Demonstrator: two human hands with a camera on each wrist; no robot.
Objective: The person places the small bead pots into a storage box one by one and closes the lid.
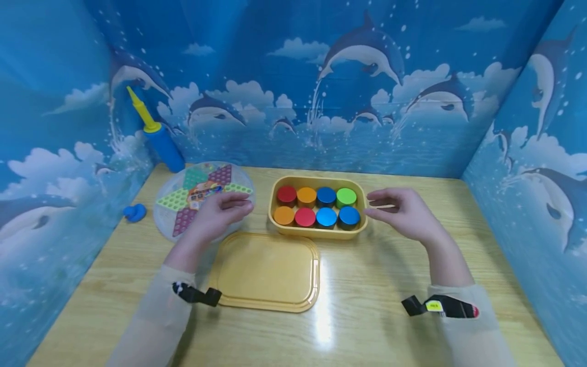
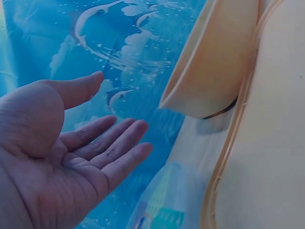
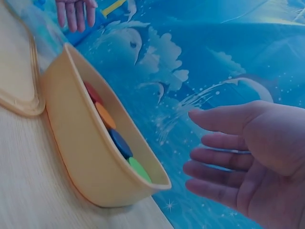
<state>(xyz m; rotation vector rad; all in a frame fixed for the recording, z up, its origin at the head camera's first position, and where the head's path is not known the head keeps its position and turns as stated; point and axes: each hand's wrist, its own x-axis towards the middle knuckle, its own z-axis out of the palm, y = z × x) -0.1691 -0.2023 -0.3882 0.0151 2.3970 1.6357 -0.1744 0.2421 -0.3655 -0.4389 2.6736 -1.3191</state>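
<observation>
A yellow plastic box (image 1: 318, 233) stands on the table, holding two rows of round discs or lids in red, orange, blue and green, such as the green one (image 1: 346, 197). My left hand (image 1: 223, 213) hovers left of the box, over the round game board (image 1: 166, 214), its fingers extended and holding nothing. At the box's right end my right hand (image 1: 403, 210) hangs with fingers held out and nothing in them; the right wrist view shows a gap between hand and box. The box's yellow lid (image 1: 268, 272) lies flat in front of it.
A blue hand pump (image 1: 165, 145) with a yellow nozzle leans against the back left wall. A small blue object (image 1: 135, 213) lies by the table's left edge. Dolphin-printed blue sheeting (image 1: 284, 76) encloses the table (image 1: 367, 316) at the back and sides.
</observation>
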